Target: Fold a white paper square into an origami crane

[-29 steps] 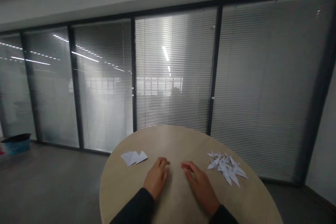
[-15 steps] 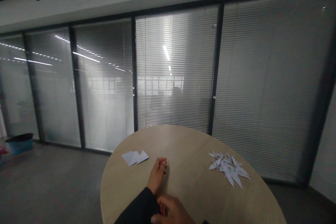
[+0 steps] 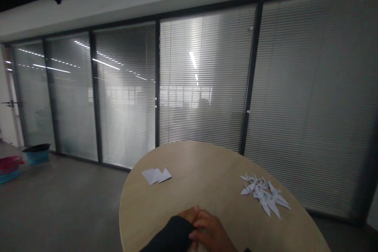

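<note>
My left hand (image 3: 188,214), coming out of a dark sleeve (image 3: 171,236), is low over the near part of the round table. Its fingers are mostly hidden behind my right hand, so their pose does not show. My right hand (image 3: 214,230) lies across it, fingers bent and closed at the cuff of the left sleeve. No paper shows in either hand. Folded white paper pieces (image 3: 154,175) lie flat at the table's left. Toward the right edge is a pile of pointed, folded paper cranes (image 3: 265,195), overlapping one another.
The round wooden table (image 3: 201,165) stands before a glass partition with blinds (image 3: 203,122). On the floor at the left are a blue tub with a dark top (image 3: 37,155) and a red and blue tub (image 3: 8,169). A white door (image 3: 8,114) is at far left.
My left hand has drawn back toward me from its outstretched position. My right hand has moved up against the left hand and cuff. The view has turned slightly left.
</note>
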{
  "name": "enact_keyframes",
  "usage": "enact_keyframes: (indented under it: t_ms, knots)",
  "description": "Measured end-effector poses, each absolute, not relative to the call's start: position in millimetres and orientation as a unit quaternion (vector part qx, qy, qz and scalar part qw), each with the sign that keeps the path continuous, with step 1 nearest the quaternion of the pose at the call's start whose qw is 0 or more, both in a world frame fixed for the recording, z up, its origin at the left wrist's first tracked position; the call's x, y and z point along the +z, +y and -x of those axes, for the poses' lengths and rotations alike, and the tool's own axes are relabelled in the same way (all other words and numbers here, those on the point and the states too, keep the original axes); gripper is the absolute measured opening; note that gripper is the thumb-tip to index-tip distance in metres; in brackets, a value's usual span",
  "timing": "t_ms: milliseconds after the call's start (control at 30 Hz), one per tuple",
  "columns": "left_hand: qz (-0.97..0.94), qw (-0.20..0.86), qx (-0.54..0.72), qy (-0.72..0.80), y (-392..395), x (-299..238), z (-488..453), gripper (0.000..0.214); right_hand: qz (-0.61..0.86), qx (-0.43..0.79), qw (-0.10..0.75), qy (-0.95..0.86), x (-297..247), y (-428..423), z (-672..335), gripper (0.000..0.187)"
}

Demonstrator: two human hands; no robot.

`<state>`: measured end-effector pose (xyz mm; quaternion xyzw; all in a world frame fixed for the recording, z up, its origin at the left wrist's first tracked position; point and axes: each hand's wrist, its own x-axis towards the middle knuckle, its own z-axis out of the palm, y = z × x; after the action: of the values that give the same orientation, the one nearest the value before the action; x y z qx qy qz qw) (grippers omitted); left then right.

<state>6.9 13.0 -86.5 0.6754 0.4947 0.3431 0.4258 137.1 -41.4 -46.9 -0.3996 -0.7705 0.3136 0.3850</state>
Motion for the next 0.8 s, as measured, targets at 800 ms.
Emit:
enact_keyframes:
  t_ms: [800]
  knots:
    - [-0.838, 0.069, 0.210, 0.499, 30, -8, -36, 0.026, 0.552, 0.111, 0.459, -0.688, -66, 13, -197, 0.027]
